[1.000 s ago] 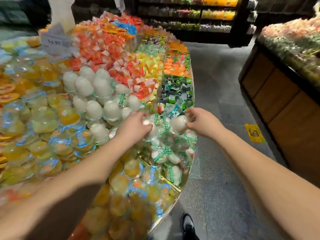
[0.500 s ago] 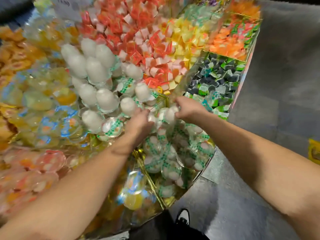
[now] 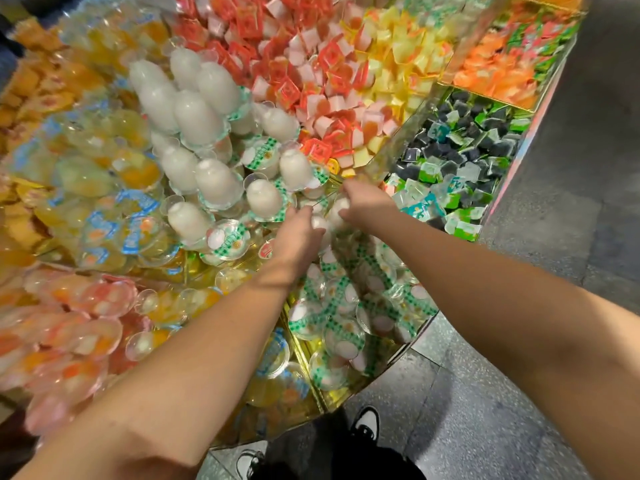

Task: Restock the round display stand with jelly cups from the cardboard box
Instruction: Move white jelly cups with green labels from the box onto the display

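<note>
White jelly cups with green-checked lids (image 3: 339,313) fill a wedge compartment of the round display stand (image 3: 498,202), and more stand stacked upside down (image 3: 194,116) behind it. My left hand (image 3: 298,233) curls round a white cup (image 3: 320,223) at the top of that wedge. Close beside it, my right hand (image 3: 363,206) grips another white cup (image 3: 341,207). The two hands nearly touch. No cardboard box is in view.
Red and yellow square jellies (image 3: 322,77), orange packs (image 3: 498,71) and dark green-lidded cups (image 3: 460,161) fill neighbouring compartments. Yellow fruit cups (image 3: 114,209) and pink ones (image 3: 76,327) lie at left. Grey floor (image 3: 571,237) runs along the right; my shoes (image 3: 363,424) stand by the stand's edge.
The view has tilted down and closer to the stand. Both hands have drawn together over the white cups and moved slightly toward the stacked ones.
</note>
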Demonstrator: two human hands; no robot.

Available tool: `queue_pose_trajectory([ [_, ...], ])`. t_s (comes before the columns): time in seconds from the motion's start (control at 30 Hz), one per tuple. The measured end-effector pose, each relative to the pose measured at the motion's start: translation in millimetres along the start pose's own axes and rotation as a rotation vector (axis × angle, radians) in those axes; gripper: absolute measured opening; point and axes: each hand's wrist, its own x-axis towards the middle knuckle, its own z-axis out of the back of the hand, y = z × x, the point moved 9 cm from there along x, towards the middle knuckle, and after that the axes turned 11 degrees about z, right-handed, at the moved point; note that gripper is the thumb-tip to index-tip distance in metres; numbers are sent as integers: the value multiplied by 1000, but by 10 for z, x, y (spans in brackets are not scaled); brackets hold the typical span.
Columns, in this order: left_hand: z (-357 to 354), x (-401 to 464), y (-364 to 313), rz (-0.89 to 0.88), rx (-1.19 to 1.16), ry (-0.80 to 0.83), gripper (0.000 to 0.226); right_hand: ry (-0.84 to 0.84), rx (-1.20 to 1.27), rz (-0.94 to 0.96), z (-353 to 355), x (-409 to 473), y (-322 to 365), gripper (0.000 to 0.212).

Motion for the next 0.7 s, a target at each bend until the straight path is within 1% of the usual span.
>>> queue_pose_trajectory([
  [0.13,3,-25,46,26,-61,-13,46,-36,65,-33,-40,-47,-80,53],
  [0.27,76,-126,53,38,-56,3,53,-49,117,-30,26,-203,-68,63],
  [0.37,262,-326,136,32,-124,13,58,-84,117,-22,161,-403,-11,61],
  [0.43,500,-524,239,-11,-175,-15,53,-129,111,-39,288,-554,112,55],
  [0.5,829,-752,435,-60,-243,-77,49,-175,131,-33,386,-713,383,49],
  [0.57,1201,-993,750,-83,-284,-143,44,-200,116,20,421,-869,829,40],
  [0.7,1967,-1503,1738,-45,-338,-240,35,-177,113,197,208,-1159,2123,27],
])
